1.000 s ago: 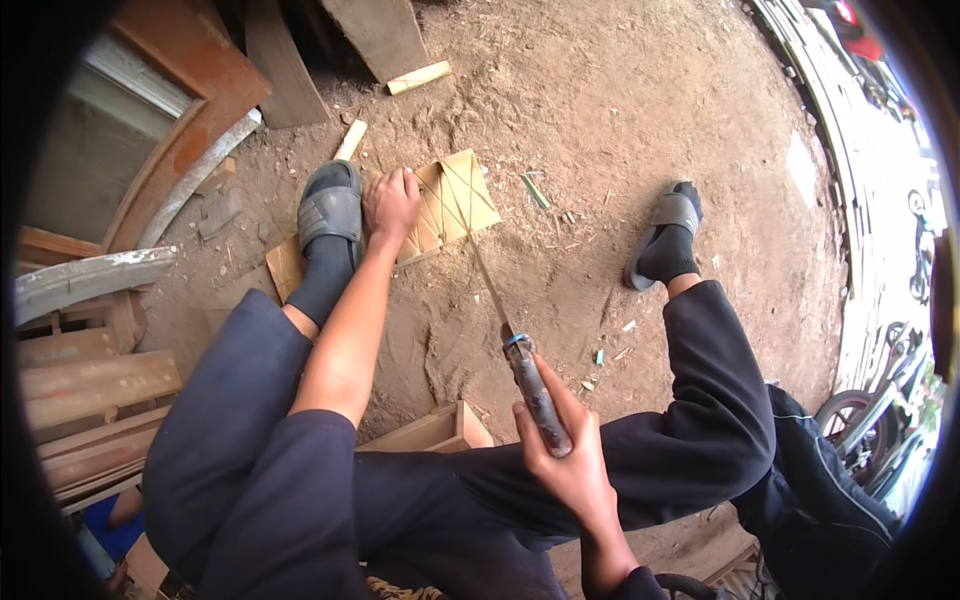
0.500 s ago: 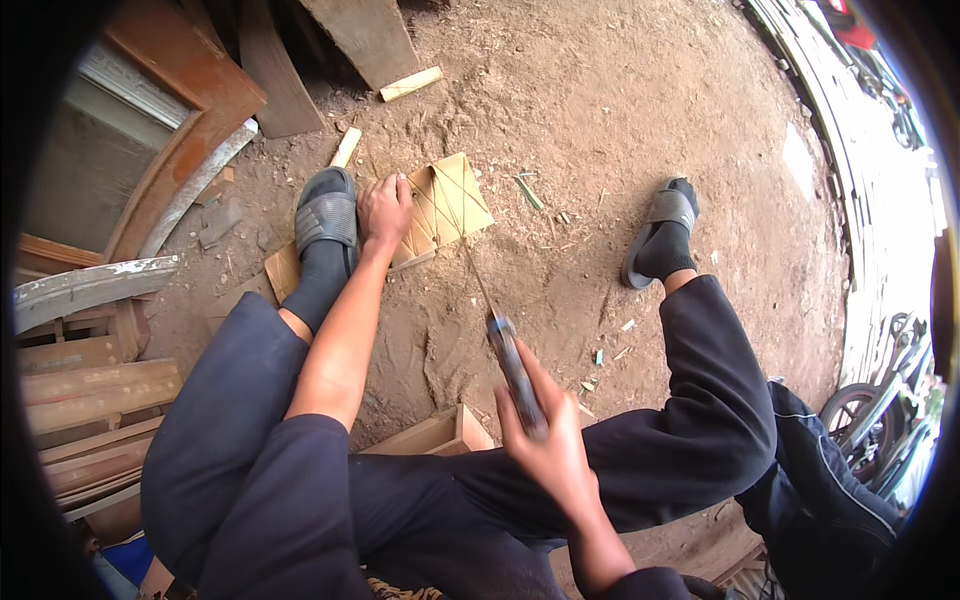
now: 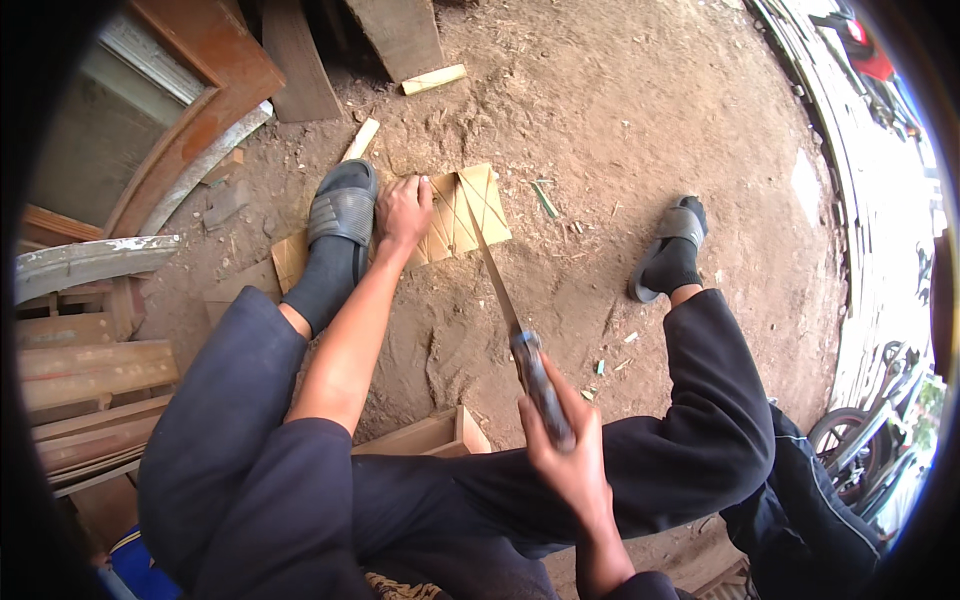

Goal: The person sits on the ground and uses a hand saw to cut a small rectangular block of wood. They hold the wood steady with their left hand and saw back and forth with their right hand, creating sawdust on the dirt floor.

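My right hand (image 3: 572,465) is wrapped around the dark handle of a handsaw (image 3: 493,262). The narrow blade slants up and away, its far end lying over a light wooden board (image 3: 490,222) on the dirt. Crossing dark lines mark that board. At its left end my left hand (image 3: 404,210) presses and grips it, fingers curled over the top. My left foot in a grey slide sandal (image 3: 342,215) rests right beside that hand. How deep the blade sits in the wood I cannot tell.
Wood offcuts (image 3: 434,80) lie on the dirt beyond the board. A brown framed panel (image 3: 235,75) and stacked timber (image 3: 95,375) stand at left. A wooden box-like piece (image 3: 440,435) sits below my legs. My right foot (image 3: 672,245) is out to the right; a bicycle-like wheel (image 3: 850,440) shows far right.
The saw handle and my right hand have come slightly back and right, and more of the blade shows. My left hand stays on the board. The whole view has shifted a little.
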A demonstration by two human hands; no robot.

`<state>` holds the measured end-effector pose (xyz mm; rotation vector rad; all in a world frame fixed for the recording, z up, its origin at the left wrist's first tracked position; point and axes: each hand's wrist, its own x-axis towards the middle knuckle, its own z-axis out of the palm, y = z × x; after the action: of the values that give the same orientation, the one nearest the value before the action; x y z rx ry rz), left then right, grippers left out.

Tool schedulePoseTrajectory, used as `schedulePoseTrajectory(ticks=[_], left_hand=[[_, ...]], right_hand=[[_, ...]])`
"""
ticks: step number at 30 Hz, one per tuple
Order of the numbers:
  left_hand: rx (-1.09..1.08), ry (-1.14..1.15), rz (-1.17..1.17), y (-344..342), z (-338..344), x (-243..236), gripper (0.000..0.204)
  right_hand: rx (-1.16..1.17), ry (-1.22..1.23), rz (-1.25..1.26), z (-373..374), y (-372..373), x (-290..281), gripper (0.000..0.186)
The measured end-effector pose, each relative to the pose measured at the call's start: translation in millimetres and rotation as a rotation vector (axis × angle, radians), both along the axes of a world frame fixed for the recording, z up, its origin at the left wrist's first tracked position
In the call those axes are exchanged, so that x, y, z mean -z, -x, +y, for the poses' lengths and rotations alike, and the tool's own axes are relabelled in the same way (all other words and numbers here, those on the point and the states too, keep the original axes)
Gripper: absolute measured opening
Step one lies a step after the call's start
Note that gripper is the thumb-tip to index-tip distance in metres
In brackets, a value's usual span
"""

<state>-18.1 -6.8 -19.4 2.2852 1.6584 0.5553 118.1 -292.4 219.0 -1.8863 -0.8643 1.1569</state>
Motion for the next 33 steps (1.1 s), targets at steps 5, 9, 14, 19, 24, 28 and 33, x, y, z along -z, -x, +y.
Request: schedulePoseTrajectory(ticks=[5, 9, 14, 19, 24, 28, 33], left_hand=[[-0.014, 0.013, -0.015, 6, 1, 4, 0.036], [-0.010, -0.009, 0.004, 3, 2, 4, 0.036], [-0.002, 0.030, 0.003, 8, 3, 9, 0.036], [-0.003, 0.042, 0.017, 9, 2, 5, 0.037], [-0.019, 0.083, 0.043, 4, 1, -3, 0.038], [0.005, 0.105, 0.051, 1, 3, -2, 0.037], [-0.016, 0.118, 0.045, 6, 1, -4, 0.037]], right_hand=[[0.004, -0.057, 0.006, 17, 7, 6, 0.047], [-0.018, -0.023, -0.034, -17, 10, -22, 0.049], [-0.022, -0.057, -0.010, 32, 2, 25, 0.049], [-0.012, -0.052, -0.028, 6, 2, -19, 0.045], [-0.040, 0.008, -0.041, 23, 1, -10, 0.047], [-0.028, -0.099, -0.079, 50, 5, 26, 0.048], [0.000, 0.025, 0.018, 5, 4, -39, 0.045]])
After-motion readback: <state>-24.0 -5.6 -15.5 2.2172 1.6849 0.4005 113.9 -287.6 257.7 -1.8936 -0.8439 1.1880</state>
